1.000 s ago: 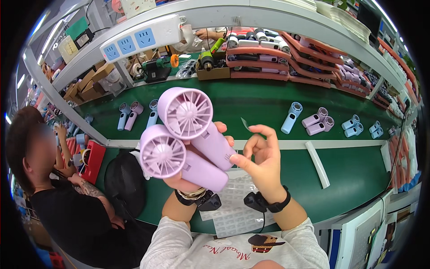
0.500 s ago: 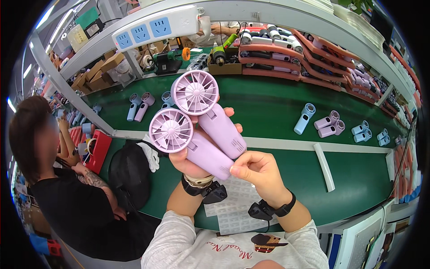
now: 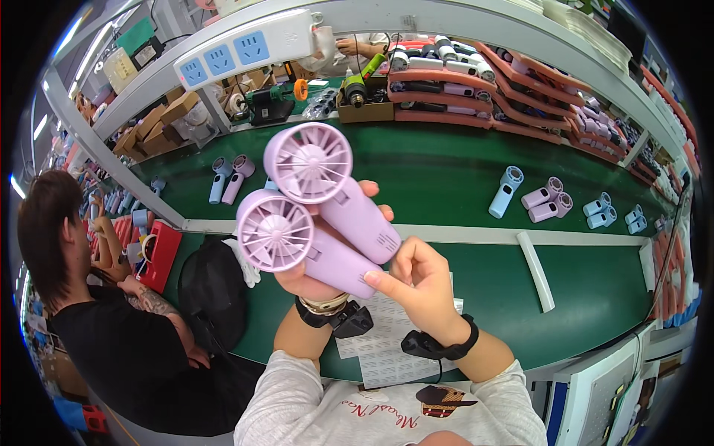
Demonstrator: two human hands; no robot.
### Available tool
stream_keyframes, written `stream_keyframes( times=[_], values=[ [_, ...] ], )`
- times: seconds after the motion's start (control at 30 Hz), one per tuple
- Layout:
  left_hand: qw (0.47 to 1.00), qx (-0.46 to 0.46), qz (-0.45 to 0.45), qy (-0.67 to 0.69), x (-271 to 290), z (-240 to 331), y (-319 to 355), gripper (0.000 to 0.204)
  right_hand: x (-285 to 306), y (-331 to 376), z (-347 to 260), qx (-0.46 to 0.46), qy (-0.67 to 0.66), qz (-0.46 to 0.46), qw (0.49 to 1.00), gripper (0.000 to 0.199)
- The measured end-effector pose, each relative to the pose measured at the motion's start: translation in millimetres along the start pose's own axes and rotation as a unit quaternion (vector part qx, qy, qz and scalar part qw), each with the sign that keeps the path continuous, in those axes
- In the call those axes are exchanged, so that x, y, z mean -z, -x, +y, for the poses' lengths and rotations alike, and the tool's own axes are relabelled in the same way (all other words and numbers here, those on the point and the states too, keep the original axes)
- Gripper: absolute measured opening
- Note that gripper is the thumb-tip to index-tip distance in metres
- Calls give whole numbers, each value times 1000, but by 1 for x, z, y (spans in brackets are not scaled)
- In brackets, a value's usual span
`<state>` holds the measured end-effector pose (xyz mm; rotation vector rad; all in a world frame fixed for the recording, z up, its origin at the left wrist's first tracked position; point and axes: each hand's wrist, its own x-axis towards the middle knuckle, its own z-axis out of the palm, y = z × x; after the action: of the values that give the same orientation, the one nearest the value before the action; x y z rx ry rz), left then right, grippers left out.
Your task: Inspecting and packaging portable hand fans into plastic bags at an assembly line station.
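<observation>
Left hand (image 3: 316, 279) has a closed grip around two lilac handheld fans, raised above the green worktop (image 3: 446, 186): the upper fan (image 3: 327, 182) and the lower fan (image 3: 297, 241) lie side by side, round grilles facing the camera. Right hand (image 3: 420, 286) is curled, its fingertips touching the lower fan's handle. A sheet of small labels (image 3: 394, 346) lies on the worktop beneath the wrists.

Factory assembly line, green conveyor belt (image 3: 446, 167), fan-filled trays (image 3: 476, 97)
</observation>
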<state>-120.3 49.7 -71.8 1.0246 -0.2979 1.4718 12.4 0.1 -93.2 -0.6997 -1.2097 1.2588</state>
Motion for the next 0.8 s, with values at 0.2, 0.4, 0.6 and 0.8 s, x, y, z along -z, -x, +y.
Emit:
stream_keyframes(
  times=[0.2, 0.4, 0.6, 0.8],
  values=[
    [999, 14, 8, -36, 11, -10, -7, 54, 30, -13, -16, -8, -25, -25, 999, 37],
    [863, 327, -17, -384, 100, -47, -39, 65, 59, -8, -52, 79, -4, 17, 997, 29],
    [480, 331, -265, -768, 149, -113, -56, 60, 75, 5, -70, 116, 18, 32, 993, 25],
    [458, 292, -241, -804, 174, -136, -46, 59, 80, 13, -80, 147, 29, 58, 987, 23]
  ],
)
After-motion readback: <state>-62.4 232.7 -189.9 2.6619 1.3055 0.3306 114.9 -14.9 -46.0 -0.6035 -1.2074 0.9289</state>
